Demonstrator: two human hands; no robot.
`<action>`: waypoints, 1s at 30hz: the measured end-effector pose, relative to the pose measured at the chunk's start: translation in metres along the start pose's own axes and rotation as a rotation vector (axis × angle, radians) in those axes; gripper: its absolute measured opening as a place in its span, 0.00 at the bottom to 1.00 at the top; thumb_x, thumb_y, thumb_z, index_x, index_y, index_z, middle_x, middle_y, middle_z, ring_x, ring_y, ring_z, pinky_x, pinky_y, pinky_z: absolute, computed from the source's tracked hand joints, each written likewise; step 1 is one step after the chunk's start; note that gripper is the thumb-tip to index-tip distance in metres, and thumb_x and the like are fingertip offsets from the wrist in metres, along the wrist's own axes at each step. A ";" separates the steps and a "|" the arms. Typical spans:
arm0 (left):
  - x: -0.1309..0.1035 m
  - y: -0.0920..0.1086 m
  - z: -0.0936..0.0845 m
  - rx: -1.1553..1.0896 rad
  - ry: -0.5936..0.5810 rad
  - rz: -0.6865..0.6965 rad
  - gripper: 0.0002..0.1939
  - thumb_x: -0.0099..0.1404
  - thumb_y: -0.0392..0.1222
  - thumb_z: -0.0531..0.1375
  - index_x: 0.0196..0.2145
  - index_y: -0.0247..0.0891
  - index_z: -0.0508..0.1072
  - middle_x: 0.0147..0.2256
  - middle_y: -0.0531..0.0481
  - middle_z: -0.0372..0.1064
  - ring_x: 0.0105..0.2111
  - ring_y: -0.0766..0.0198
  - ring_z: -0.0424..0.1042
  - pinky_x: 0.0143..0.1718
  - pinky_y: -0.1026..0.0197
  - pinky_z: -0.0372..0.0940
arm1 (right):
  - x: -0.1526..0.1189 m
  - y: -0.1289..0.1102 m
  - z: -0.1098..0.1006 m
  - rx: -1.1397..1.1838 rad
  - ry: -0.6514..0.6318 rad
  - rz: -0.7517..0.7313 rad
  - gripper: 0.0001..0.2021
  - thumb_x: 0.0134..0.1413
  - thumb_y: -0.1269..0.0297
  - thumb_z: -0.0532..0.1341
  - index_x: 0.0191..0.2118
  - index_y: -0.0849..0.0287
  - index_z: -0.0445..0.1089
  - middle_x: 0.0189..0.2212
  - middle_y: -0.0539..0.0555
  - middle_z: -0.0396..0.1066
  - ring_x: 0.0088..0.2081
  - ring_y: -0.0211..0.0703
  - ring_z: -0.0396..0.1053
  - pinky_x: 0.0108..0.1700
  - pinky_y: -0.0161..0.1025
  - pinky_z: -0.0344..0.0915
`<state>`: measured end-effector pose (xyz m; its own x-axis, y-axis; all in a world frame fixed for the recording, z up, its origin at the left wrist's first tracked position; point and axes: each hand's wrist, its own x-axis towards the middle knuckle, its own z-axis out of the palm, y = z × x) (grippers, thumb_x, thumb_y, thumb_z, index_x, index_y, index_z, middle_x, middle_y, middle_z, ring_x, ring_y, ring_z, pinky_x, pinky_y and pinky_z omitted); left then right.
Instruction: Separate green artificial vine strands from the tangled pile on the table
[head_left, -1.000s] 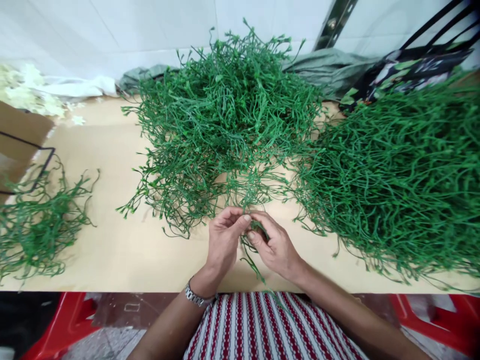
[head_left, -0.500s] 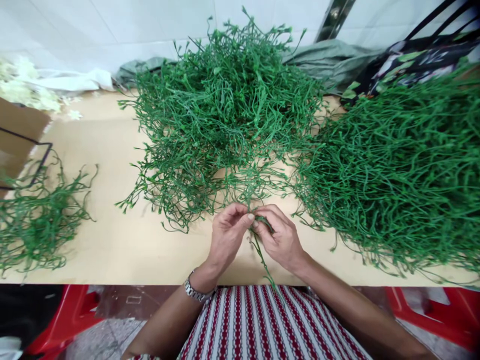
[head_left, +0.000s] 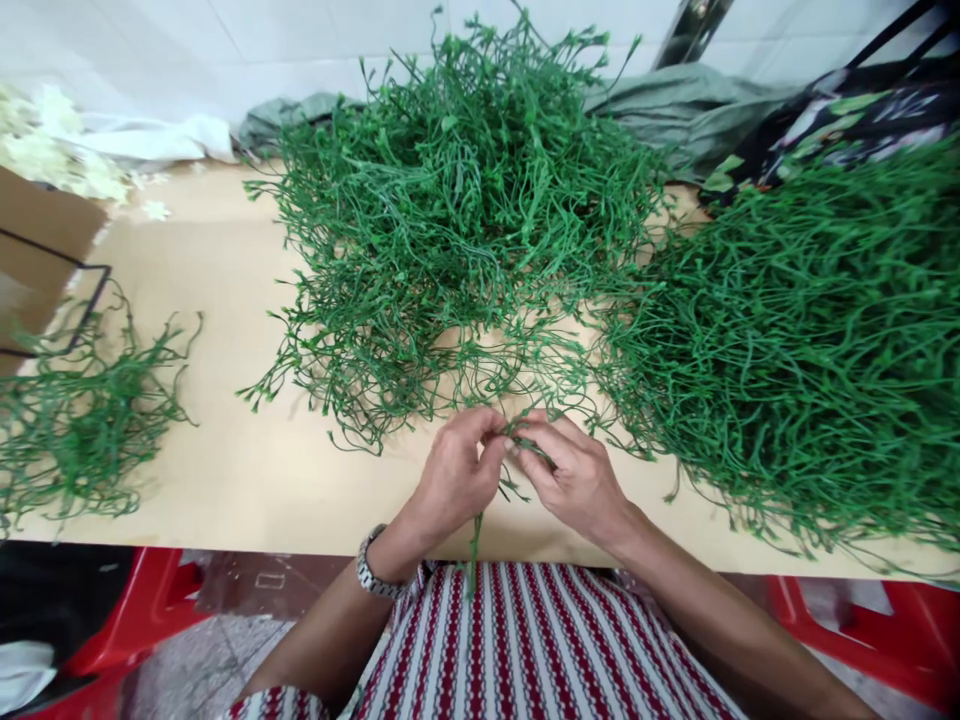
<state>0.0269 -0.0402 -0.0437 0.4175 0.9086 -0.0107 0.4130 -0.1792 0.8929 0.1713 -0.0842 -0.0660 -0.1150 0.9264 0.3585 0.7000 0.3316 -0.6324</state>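
Both hands meet close to the front edge of the table. My left hand (head_left: 463, 470) is closed, its thumb and fingertips pinching a thin green artificial stem (head_left: 475, 545), whose end hangs down below the palm. Against it, my right hand (head_left: 571, 468) is closed too, with green stem pieces between its thumb and fingers. The fingers hide where the pieces touch. Just beyond the hands lies a loose heap of green artificial stems (head_left: 465, 210) with small branching tips.
A larger pile of green stems (head_left: 787, 340) covers the right side. A smaller bunch (head_left: 90, 430) lies left, beside a cardboard box (head_left: 45, 230) and a black wire frame (head_left: 94, 300). Pale flowers (head_left: 60, 150) sit at the back left. Red stools (head_left: 142, 610) stand below the table edge.
The hanging stem has swung from below the right hand to below the left. My left hand has turned, back now facing up. The view has shifted slightly.
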 end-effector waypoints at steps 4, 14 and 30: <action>0.001 0.001 -0.006 0.118 -0.092 0.062 0.04 0.56 0.31 0.53 0.26 0.37 0.65 0.24 0.53 0.63 0.27 0.65 0.61 0.32 0.63 0.56 | -0.001 0.000 -0.002 -0.027 -0.021 -0.032 0.08 0.55 0.71 0.53 0.39 0.60 0.67 0.38 0.56 0.70 0.40 0.42 0.69 0.41 0.39 0.68; 0.000 0.005 -0.010 0.248 -0.293 0.168 0.10 0.51 0.25 0.47 0.21 0.37 0.61 0.20 0.53 0.58 0.24 0.66 0.57 0.28 0.63 0.52 | -0.005 0.003 -0.003 -0.075 -0.157 -0.210 0.10 0.54 0.72 0.47 0.27 0.60 0.62 0.23 0.52 0.62 0.26 0.39 0.60 0.27 0.35 0.61; -0.001 -0.010 -0.011 -0.740 -0.469 -0.256 0.13 0.50 0.46 0.63 0.20 0.35 0.67 0.20 0.52 0.59 0.21 0.68 0.57 0.24 0.65 0.53 | -0.002 -0.003 -0.014 0.456 -0.255 -0.072 0.08 0.57 0.68 0.51 0.32 0.57 0.66 0.25 0.51 0.64 0.30 0.38 0.63 0.33 0.36 0.61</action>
<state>0.0132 -0.0353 -0.0474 0.7379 0.6116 -0.2856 -0.0186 0.4414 0.8971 0.1796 -0.0895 -0.0548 -0.3593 0.8936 0.2691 0.3126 0.3869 -0.8675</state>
